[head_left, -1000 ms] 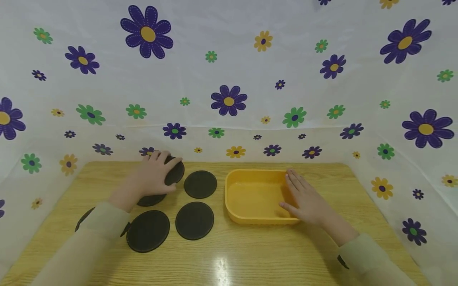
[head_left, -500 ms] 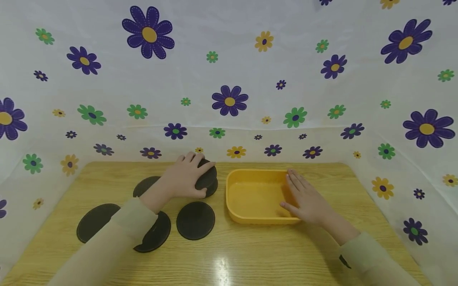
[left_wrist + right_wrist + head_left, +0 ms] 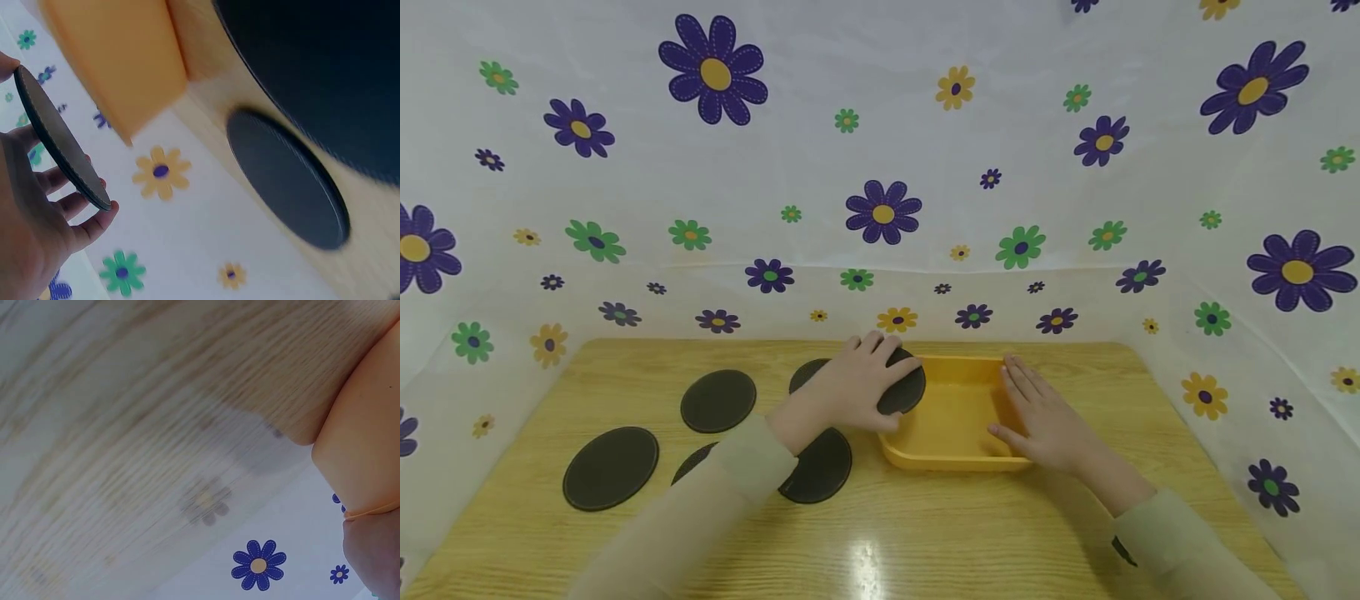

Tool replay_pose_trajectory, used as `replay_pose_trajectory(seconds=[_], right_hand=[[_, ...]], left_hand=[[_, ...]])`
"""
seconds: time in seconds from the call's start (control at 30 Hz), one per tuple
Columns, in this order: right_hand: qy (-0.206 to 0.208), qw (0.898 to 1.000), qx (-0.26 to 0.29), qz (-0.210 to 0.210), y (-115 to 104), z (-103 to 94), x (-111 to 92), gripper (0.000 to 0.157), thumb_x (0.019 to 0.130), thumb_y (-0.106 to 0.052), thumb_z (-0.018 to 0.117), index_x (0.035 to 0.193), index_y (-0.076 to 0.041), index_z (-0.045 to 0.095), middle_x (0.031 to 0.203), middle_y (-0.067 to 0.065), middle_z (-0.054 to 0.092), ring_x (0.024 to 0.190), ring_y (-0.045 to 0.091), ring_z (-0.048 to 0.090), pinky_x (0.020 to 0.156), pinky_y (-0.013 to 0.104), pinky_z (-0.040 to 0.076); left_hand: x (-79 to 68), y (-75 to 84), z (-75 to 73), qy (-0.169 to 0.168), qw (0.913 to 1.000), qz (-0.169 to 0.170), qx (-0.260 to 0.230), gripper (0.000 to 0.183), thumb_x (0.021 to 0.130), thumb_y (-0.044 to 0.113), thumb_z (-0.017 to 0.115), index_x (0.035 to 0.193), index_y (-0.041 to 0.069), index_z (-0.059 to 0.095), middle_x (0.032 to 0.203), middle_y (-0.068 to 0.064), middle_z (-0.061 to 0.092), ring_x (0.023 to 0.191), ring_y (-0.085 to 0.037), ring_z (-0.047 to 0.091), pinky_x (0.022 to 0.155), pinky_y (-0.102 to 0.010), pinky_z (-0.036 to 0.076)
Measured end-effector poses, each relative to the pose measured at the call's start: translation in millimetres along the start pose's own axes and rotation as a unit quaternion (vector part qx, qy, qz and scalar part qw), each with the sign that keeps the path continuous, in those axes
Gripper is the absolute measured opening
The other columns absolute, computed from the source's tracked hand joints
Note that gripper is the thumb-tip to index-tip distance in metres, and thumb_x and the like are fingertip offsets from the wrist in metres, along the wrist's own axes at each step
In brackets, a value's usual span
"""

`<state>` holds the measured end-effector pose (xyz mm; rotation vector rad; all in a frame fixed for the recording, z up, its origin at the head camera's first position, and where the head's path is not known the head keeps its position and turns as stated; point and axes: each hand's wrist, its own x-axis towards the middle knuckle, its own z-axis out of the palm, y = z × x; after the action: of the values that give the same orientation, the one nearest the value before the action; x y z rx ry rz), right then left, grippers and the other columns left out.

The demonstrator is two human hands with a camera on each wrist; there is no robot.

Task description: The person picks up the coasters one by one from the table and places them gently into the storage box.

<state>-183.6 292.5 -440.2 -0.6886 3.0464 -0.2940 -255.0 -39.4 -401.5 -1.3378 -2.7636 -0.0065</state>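
My left hand (image 3: pixel 853 385) grips a round black coaster (image 3: pixel 906 390) by its edges, over the left rim of the yellow plastic tray (image 3: pixel 958 412). Seen from the left wrist, the coaster (image 3: pixel 57 134) is tilted, with fingertips curled along its edge and stitching round it. On the tray's right side my right hand (image 3: pixel 1045 423) rests, fingers straight along the rim and thumb toward the inside. The right wrist view catches the tray's outer wall (image 3: pixel 362 431) and a bit of that hand (image 3: pixel 375 550). The part of the tray floor in sight is bare.
Several more black coasters lie flat on the wooden table (image 3: pixel 925 533), left of the tray: one at far left (image 3: pixel 611 468), one behind it (image 3: pixel 718 401), and others partly covered by the left arm, such as a front one (image 3: pixel 822 471). A flowered white cloth (image 3: pixel 925 125) surrounds the table.
My left hand has carried the coaster rightward from the left coasters, across another one, to the tray's left rim. The right hand has stayed on the tray.
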Motion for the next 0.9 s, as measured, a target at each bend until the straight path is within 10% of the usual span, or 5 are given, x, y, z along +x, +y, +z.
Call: replay_pose_trajectory(seconds=[0.4,0.9], right_hand=[[0.005,1.000,-0.006,-0.001,-0.3,-1.8,-1.1,0.092,0.106,-0.051,0.054,0.163,0.013,0.020,0.175,0.029,0.012,0.163,0.048,0.013,0.133,0.055,0.014],[0.010,1.000,-0.006,-0.002,2.2,3.2,0.1,0.091,0.107,-0.049,0.054,0.164,0.012,0.019,0.176,0.028,0.009,0.164,0.047,0.012,0.135,0.040,0.000]], left_hand=[[35.5,36.8,25.2,-0.024,0.9995,0.020,0.005,0.081,0.091,0.061,0.062,0.164,0.034,0.040,0.163,-0.011,0.043,0.146,-0.034,0.046,0.119,-0.055,0.043],[48.3,54.7,39.7,-0.111,0.9933,0.002,0.030,0.078,0.096,0.065,0.065,0.165,0.036,0.039,0.165,-0.007,0.043,0.150,-0.030,0.044,0.122,-0.049,0.041]])
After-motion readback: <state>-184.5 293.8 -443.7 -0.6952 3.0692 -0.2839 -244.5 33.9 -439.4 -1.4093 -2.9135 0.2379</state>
